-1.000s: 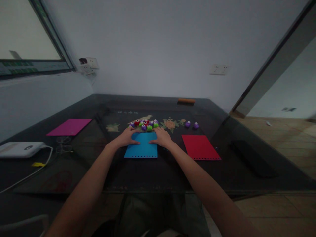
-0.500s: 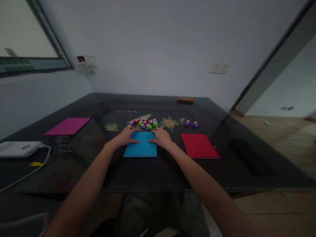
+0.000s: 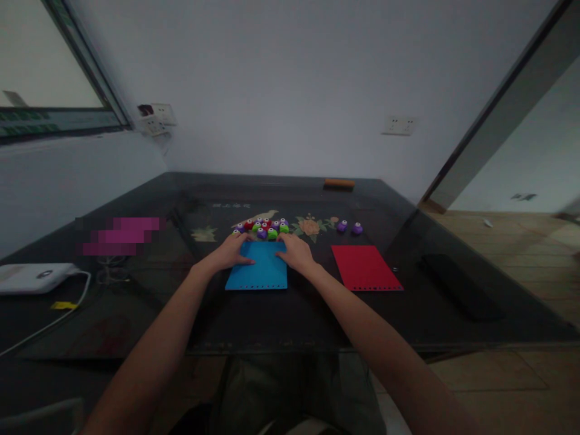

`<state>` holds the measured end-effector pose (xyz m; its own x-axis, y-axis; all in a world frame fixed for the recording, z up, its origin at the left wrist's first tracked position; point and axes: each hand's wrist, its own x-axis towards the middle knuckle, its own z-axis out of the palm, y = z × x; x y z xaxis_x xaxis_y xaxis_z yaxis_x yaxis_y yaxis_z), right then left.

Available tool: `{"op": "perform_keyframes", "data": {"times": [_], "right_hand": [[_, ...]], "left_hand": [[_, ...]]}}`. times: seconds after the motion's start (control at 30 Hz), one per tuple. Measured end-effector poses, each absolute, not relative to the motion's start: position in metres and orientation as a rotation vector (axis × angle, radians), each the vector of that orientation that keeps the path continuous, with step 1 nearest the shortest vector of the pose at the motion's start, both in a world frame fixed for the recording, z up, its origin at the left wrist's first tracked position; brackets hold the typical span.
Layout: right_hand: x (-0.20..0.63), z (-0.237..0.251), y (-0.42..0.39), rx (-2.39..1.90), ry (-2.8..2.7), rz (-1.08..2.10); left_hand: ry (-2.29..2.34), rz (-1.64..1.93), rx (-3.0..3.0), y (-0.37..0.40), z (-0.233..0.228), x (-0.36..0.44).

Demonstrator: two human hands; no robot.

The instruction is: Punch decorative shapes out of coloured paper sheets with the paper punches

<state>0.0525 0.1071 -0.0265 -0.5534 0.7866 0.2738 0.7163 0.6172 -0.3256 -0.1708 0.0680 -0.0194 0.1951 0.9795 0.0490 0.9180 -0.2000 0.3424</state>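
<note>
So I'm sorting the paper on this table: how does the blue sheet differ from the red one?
The blue sheet lies in the middle with the left hand and right hand resting on its far corners; the red sheet lies off to the right, untouched. The blue sheet's far edge reaches the cluster of small punches; the red sheet lies clear of them. Both lie flat with a row of holes along the near edge.

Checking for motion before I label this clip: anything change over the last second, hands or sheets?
Nothing visibly moved. The left hand and right hand rest on the far corners of the blue sheet, as before. The cluster of small punches, two purple punches and red sheet lie unchanged on the table; only the view drifted slightly.
</note>
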Motion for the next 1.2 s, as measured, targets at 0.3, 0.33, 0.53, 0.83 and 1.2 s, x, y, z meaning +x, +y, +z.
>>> {"op": "perform_keyframes", "data": {"times": [0.3, 0.33, 0.53, 0.83, 1.2], "right_hand": [[0.052, -0.032, 0.116, -1.293, -2.27, 0.408], [0.052, -0.033, 0.116, -1.289, -2.255, 0.427], [0.052, -0.037, 0.119, -1.205, -2.143, 0.609], [0.057, -0.04, 0.136, -0.892, -1.685, 1.276], [0.084, -0.027, 0.154, -0.799, -1.405, 1.259]], "left_hand": [[1.81, 0.389, 2.216, 0.071, -0.025, -0.176], [1.822, 0.376, 2.206, 0.071, -0.026, -0.176], [1.864, 0.39, 2.147, 0.069, -0.02, -0.174], [1.794, 0.907, 1.872, 0.072, -0.011, -0.175], [1.319, 0.922, 1.413, 0.065, -0.006, -0.155]]}}
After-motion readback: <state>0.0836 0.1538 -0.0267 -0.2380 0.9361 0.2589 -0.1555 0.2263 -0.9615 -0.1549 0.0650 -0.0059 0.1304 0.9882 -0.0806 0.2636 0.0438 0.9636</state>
